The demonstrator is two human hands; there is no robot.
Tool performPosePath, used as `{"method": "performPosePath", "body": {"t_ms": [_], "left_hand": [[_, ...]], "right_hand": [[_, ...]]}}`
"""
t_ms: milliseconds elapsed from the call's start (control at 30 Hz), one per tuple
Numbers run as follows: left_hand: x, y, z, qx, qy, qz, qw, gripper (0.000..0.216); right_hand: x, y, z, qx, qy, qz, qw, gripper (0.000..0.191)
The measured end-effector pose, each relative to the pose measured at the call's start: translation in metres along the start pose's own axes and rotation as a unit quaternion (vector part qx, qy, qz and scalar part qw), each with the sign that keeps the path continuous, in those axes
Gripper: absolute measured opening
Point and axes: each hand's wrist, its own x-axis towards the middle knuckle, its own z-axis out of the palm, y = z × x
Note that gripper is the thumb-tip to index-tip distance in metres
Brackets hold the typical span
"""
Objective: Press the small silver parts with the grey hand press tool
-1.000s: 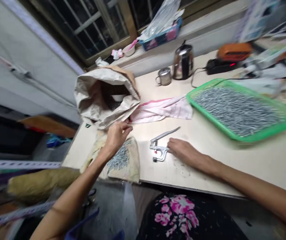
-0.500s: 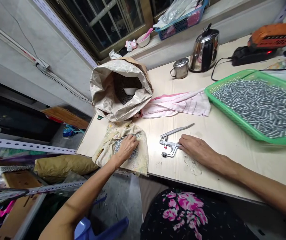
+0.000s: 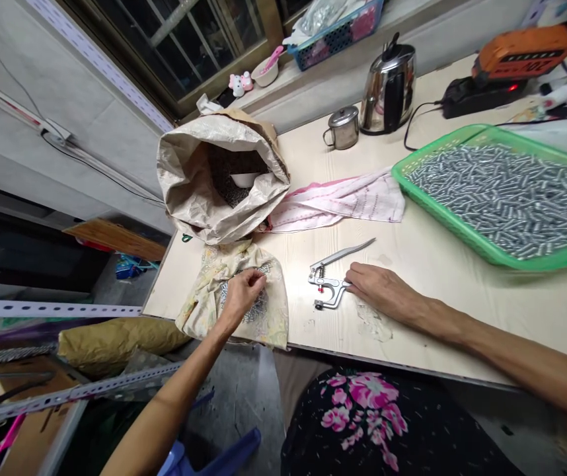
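Observation:
My left hand is over a small heap of silvery metal pieces on a patterned beige cloth at the table's front left edge. Its thumb and forefinger are pinched together; whatever may be between them is too small to make out. To the right, my right hand has its fingers closed on the rear lower handle of a pair of snap-fastener pliers. The pliers lie low at the tabletop, their upper handle raised and jaws apart, pointing left with a red tip in the jaw.
Behind the cloth stands an open paper sack with dark small parts and a white scoop inside. A pink-white towel lies beside it. At right is a green basket full of metal pieces. A lidded cup and kettle stand behind.
My left hand has lifted slightly from the metal pieces and drawn its fingers into a pinch. My right hand stays on the pliers. The whole view has shifted a little.

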Motion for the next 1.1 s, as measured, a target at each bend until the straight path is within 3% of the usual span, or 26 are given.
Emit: {"method": "performPosePath", "body": {"t_ms": [167,333,600,933,1100], "left_hand": [[-0.020,0.042,0.035,-0.264,-0.096,-0.104,0.954,0.033],[-0.027,0.066,0.071,-0.355,-0.108,-0.140,0.918,0.034],[-0.023,0.065,0.080,-0.327,-0.107,-0.170,0.923,0.035],[-0.010,0.051,0.076,-0.197,-0.216,-0.140,0.946,0.030],[-0.012,0.049,0.077,-0.147,-0.210,-0.120,0.959,0.027]], "right_hand": [[-0.001,-0.004,0.000,-0.056,0.026,-0.022,0.998,0.023],[-0.003,-0.013,-0.012,-0.089,0.038,-0.043,0.994,0.024],[-0.005,-0.013,-0.011,-0.060,0.046,-0.033,0.997,0.022],[-0.007,-0.012,-0.004,-0.026,0.029,-0.019,0.999,0.023],[-0.007,-0.008,0.003,0.008,0.031,-0.014,0.999,0.021]]}}
